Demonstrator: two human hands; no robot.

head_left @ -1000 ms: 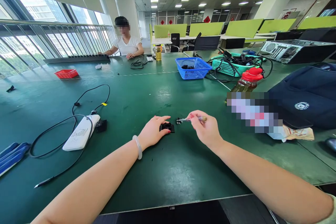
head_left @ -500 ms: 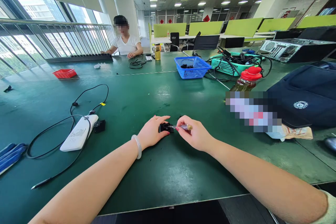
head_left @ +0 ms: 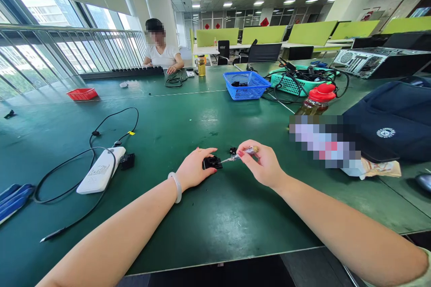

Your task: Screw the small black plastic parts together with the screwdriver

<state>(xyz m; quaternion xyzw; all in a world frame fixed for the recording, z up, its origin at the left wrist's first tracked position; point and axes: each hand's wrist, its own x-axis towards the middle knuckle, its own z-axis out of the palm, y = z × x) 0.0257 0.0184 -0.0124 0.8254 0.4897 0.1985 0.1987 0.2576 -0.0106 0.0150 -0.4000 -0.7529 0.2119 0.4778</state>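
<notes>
My left hand [head_left: 194, 168] rests on the green table, thumb and fingers closed around a small black plastic part [head_left: 212, 163] that lies on the tabletop. A pale bangle circles that wrist. To the right, my right hand [head_left: 261, 163] pinches a screwdriver [head_left: 248, 151] with a clear handle and a brownish end cap. Its thin shaft slants down to the left, the tip at or very near the black part's right end; contact cannot be made out. Just behind the shaft sits another small black piece [head_left: 233, 150], partly beside my right fingers.
On the left lie a white power bank [head_left: 101, 171] with a black cable and blue gloves [head_left: 15, 199]. Farther back are a red tray [head_left: 82, 94], a blue basket [head_left: 246, 86] and a green basket [head_left: 292, 83] of cables. A red-lidded bottle [head_left: 316, 98] and dark bag [head_left: 390, 121] stand right. A person [head_left: 163, 56] sits opposite.
My right hand has drawn back to the right with the screwdriver, uncovering its shaft and the small black piece behind. My left hand stays put. Across the table, the long black strip has shifted right.
</notes>
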